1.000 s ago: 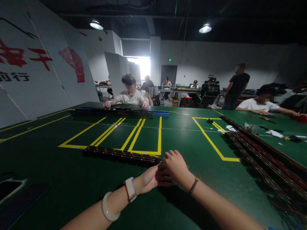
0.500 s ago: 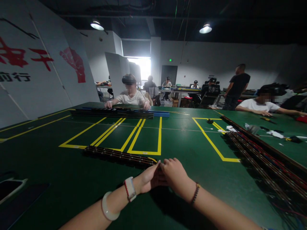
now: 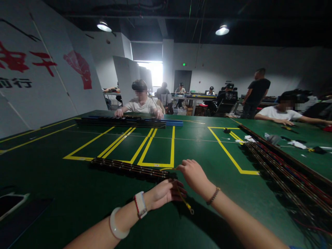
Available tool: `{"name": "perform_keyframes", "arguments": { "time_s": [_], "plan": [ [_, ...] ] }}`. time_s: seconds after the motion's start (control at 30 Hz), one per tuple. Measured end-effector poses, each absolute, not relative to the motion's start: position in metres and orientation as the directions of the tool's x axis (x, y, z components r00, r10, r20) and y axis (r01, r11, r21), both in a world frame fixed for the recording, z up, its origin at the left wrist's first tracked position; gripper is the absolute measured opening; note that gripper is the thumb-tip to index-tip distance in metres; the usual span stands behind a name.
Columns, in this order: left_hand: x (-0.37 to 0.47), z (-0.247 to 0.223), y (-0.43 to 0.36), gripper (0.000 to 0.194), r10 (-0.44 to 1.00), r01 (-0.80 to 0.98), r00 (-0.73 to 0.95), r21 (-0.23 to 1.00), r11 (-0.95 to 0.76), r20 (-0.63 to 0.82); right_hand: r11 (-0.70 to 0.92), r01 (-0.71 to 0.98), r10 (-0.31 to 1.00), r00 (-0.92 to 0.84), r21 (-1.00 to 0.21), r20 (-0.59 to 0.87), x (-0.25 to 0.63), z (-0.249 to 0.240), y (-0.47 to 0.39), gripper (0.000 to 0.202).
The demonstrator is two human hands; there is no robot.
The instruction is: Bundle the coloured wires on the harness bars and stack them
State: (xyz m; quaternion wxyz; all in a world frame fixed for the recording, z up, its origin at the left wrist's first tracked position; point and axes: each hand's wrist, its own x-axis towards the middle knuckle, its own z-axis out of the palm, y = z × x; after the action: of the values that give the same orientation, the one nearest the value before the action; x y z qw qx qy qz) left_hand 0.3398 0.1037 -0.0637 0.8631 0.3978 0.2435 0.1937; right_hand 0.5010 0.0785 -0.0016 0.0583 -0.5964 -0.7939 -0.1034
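A long dark strip (image 3: 129, 168) with copper-coloured wires along it lies on the green table (image 3: 103, 214). Its right end reaches my left hand (image 3: 166, 194), which is palm up with the fingers stretched out and apart. Across those fingers hangs a yellow wire with a ring terminal (image 3: 191, 211) at its lower end. My right hand (image 3: 193, 176) is closed in a pinch on a yellow wire (image 3: 168, 168) coming from the strip's end, just above and right of my left hand. Whether both yellow lengths are one wire I cannot tell.
More wired strips (image 3: 280, 173) lie along the right side. Across the table a person (image 3: 141, 103) handles a dark strip (image 3: 119, 123) beside a blue rail (image 3: 174, 123). Yellow tape (image 3: 172, 145) marks the tabletop. A dark flat object (image 3: 26, 221) lies at the near left.
My hands have parted: the right has moved slightly up and right, drawing the yellow wire out. The ring terminal now shows below my left fingers, which have opened out.
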Motion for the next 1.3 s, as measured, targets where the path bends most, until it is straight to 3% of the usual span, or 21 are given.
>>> {"name": "perform_keyframes", "arguments": {
  "time_s": [0.43,0.53,0.67,0.77,0.83,0.9,0.97,1.3],
  "plan": [
    [0.343,-0.053,0.095,0.026,0.631,-0.058,0.689,0.841,0.538,-0.356,0.338,0.941,0.881,-0.321,0.013,0.347,0.529,-0.065,0.112,0.032],
    [0.336,-0.044,0.099,0.029,0.633,0.086,0.675,0.892,0.443,-0.380,0.375,0.927,0.871,-0.341,-0.030,0.355,0.531,-0.072,0.114,0.032],
    [0.328,-0.032,0.106,0.037,0.642,0.430,0.638,0.888,0.161,-0.425,0.403,0.912,0.852,-0.343,-0.079,0.395,0.533,-0.077,0.116,0.029],
    [0.330,-0.027,0.105,0.043,0.759,0.681,0.557,0.709,-0.185,-0.337,0.409,0.908,0.844,-0.339,-0.090,0.417,0.534,-0.080,0.118,0.028],
    [0.336,-0.026,0.100,0.044,0.829,0.789,0.529,0.464,-0.402,-0.182,0.412,0.906,0.839,-0.337,-0.094,0.426,0.534,-0.082,0.119,0.029],
    [0.342,-0.029,0.094,0.042,0.847,0.837,0.528,0.206,-0.506,-0.063,0.419,0.903,0.832,-0.339,-0.097,0.439,0.534,-0.082,0.119,0.030],
    [0.347,-0.033,0.090,0.041,0.837,0.837,0.547,0.058,-0.545,-0.017,0.427,0.899,0.824,-0.343,-0.098,0.451,0.534,-0.083,0.119,0.030],
    [0.336,-0.052,0.097,0.037,0.735,0.743,0.670,-0.089,-0.664,0.106,0.433,0.886,0.835,-0.327,-0.163,0.443,0.532,-0.080,0.116,0.030]
  ]
}}
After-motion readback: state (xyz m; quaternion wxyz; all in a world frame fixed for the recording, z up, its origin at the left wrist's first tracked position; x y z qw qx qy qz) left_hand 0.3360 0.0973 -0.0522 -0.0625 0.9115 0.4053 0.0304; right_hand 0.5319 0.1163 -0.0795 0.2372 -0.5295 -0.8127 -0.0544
